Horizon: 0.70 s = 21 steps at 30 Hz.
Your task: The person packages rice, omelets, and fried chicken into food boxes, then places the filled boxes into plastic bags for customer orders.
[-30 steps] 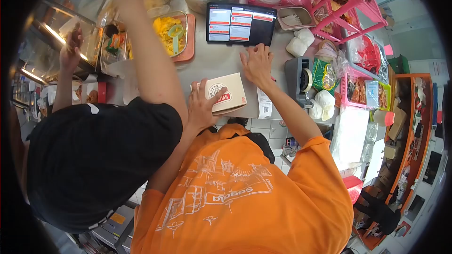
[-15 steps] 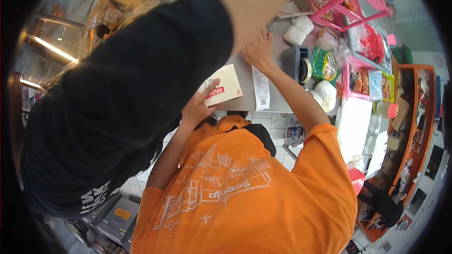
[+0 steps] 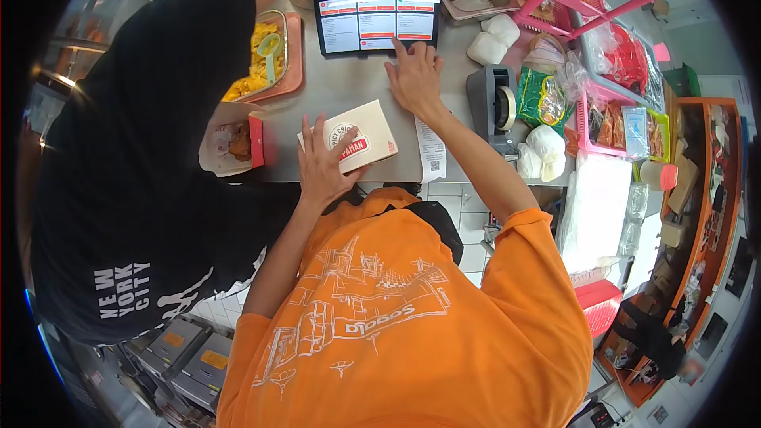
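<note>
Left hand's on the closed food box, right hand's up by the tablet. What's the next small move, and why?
Probably tap the tablet with the right hand: its fingertips lie at the screen's lower edge, which shows order cards. The left hand rests flat on the closed box, steadying it, so it can stay there. A receipt lies beside the box, and a co-worker in black stands close on the left.

Tablet (image 3: 376, 17) text too small; co-worker's hands out of frame

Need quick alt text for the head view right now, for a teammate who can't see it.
Seen from above, a person in an orange shirt rests the left hand on a closed printed food box on a steel counter, while the right hand touches a tablet showing order tickets. A co-worker in black stands alongside.
</note>
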Available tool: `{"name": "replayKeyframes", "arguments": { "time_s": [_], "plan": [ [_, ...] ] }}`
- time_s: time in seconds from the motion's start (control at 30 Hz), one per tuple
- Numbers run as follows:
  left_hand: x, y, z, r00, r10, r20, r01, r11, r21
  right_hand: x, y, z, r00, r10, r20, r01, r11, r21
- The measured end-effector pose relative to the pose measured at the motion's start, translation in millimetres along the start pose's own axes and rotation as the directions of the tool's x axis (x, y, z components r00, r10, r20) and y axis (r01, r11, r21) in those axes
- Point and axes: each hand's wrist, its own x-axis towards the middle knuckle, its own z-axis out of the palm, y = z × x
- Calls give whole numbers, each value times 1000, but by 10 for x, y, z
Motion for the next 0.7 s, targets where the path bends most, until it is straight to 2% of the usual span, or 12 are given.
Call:
{"name": "replayKeyframes", "arguments": {
  "time_s": [0.07, 0.13, 0.23, 0.33, 0.53, 0.7],
  "plan": [
    [-6, -48, 72, 1000, -15, -2, 15, 996, -91, -28, 93, 13, 999, 24, -29, -25, 999, -42],
    [-19, -74, 102, 1000, -11, -14, 10, 998, -70, -58, 187, 38, 998, 40, -55, -44, 995, -90],
    [-10, -44, 75, 999, -41, 26, 42, 998, -48, -81, 227, 34, 998, 47, -40, -51, 992, -116],
    [12, -16, 31, 997, -61, 48, 62, 998, -31, -26, 91, -31, 998, 38, 45, -35, 998, -55],
    [3, -4, 26, 997, -59, 50, 59, 998, -11, 20, 191, 155, 992, 88, -91, -99, 988, -118],
    [14, 5, 4, 997, -60, 39, 61, 998, -19, -19, 225, 139, 994, 79, -74, -88, 989, -120]
  ]
}}
